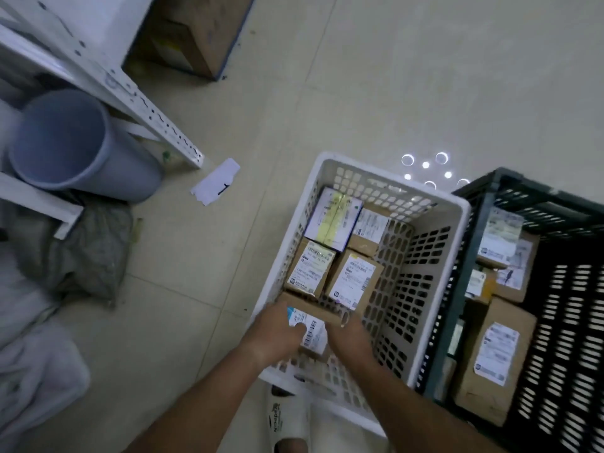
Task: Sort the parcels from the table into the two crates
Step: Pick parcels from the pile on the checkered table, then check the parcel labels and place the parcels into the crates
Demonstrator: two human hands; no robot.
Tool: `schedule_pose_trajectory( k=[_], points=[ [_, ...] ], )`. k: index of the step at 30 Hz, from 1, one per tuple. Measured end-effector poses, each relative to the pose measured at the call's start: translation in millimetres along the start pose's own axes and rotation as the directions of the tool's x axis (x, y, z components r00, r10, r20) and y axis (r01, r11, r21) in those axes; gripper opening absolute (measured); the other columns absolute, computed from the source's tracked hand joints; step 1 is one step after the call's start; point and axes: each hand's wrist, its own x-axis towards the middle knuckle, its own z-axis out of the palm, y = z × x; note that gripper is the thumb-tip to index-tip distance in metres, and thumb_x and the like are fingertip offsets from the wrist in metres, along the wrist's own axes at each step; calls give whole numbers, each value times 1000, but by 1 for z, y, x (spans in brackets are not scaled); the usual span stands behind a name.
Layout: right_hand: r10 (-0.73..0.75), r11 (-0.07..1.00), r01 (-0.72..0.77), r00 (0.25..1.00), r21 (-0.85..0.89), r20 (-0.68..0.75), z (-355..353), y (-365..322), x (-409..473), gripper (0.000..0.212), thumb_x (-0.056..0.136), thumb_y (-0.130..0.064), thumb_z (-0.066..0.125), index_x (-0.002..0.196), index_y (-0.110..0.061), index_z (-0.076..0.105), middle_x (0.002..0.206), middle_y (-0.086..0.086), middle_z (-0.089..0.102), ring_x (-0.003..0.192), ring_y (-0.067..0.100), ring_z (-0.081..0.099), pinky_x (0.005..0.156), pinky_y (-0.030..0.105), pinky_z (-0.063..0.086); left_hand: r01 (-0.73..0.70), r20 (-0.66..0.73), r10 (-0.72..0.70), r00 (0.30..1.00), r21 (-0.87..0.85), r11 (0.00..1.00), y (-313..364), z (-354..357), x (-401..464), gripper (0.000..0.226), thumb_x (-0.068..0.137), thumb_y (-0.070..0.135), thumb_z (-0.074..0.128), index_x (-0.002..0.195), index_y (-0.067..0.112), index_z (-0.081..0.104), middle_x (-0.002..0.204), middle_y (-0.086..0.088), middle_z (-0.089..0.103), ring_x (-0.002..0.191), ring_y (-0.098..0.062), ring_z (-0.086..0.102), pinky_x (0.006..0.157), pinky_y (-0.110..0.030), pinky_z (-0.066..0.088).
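Left hand [277, 335] and right hand [348, 336] gripping labelled parcel [310, 317] between them, inside white crate [434, 289]

A brown cardboard parcel [313, 317] with a white barcode label lies between the fingers [299, 328] of both hands, low inside the white slotted crate [434, 256]. Just beyond the fingers, four more labelled parcels [333, 250] lie flat and packed together on that crate's floor. To the right of the fingers, touching the white one, stands the black crate [483, 243], holding several brown labelled boxes [493, 358].
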Motion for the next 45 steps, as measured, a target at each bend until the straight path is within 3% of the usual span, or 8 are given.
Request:
schedule_pose_trajectory(
  k=[3, 6, 10, 15, 21, 30, 36, 45],
  points=[
    [-170, 980, 167, 985, -107, -27, -43, -54, -58, 62, 103, -32, 58, 155, -10, 33, 119, 9, 67, 77, 13, 60, 71, 27, 53, -68, -39, 68, 997, -3, 998, 40, -44, -43, 21, 96, 23, 57, 114, 16, 64, 116, -4, 67, 102, -23, 68, 91, -43, 59],
    [-379, 905, 356, 924, -231, -60, -95, -124, -132, 61, 103, -35, 58, 156, -12, 36, 146, 10, 57, 120, 22, 61, 96, 30, 48, -160, -74, 167, 983, 86, 983, 87, -103, -99, 37, 100, 33, 59, 135, 20, 58, 134, 9, 57, 117, -10, 59, 98, -23, 48],
    [-614, 755, 544, 782, -365, -104, -171, -227, -246, 56, 103, -38, 55, 154, -18, 41, 155, -1, 48, 138, 18, 49, 111, 29, 38, -253, -162, 299, 940, 255, 933, 156, -197, -190, 58, 101, 42, 54, 153, 18, 42, 157, -5, 43, 144, -23, 42, 116, -31, 36],
    [-852, 509, 681, 485, -527, -197, -251, -341, -405, 48, 102, -36, 56, 147, -24, 48, 148, -6, 52, 130, 13, 53, 104, 21, 38, -372, -338, 490, 803, 358, 857, 233, -313, -326, 65, 102, 48, 51, 159, 23, 33, 160, 1, 39, 146, -21, 38, 118, -35, 36],
    [-980, 196, 695, 116, -692, -162, -304, -416, -601, 44, 100, -35, 56, 143, -25, 53, 147, -8, 53, 130, 14, 54, 101, 26, 46, -432, -550, 637, 540, 469, 771, 282, -408, -511, 62, 100, 54, 53, 155, 30, 38, 155, 6, 46, 140, -19, 45, 112, -41, 44],
    [-973, -136, 653, -231, -745, -25, -313, -402, -811, 43, 101, -36, 53, 143, -28, 51, 148, -12, 50, 129, 15, 53, 98, 27, 48, -267, -744, 614, 264, 556, 787, 233, -429, -733, 46, 97, 55, 58, 139, 37, 53, 136, 14, 60, 122, -14, 55, 95, -26, 45],
    [-941, -300, 665, -323, -684, 99, -302, -344, -891, 44, 101, -38, 53, 144, -30, 48, 146, -13, 51, 128, 13, 52, 101, 27, 47, -156, -836, 490, 248, 465, 872, 188, -371, -841, 60, 95, 59, 58, 149, 36, 45, 147, 11, 54, 133, -17, 51, 107, -38, 48],
    [-871, -484, 690, -440, -539, 219, -282, -245, -961, 46, 97, -40, 60, 141, -32, 51, 142, -12, 57, 125, 13, 56, 95, 24, 41, -68, -940, 327, 98, 322, 944, 94, -243, -947, 62, 98, 59, 55, 154, 36, 40, 156, 16, 45, 142, -11, 41, 113, -27, 35]
  ],
)
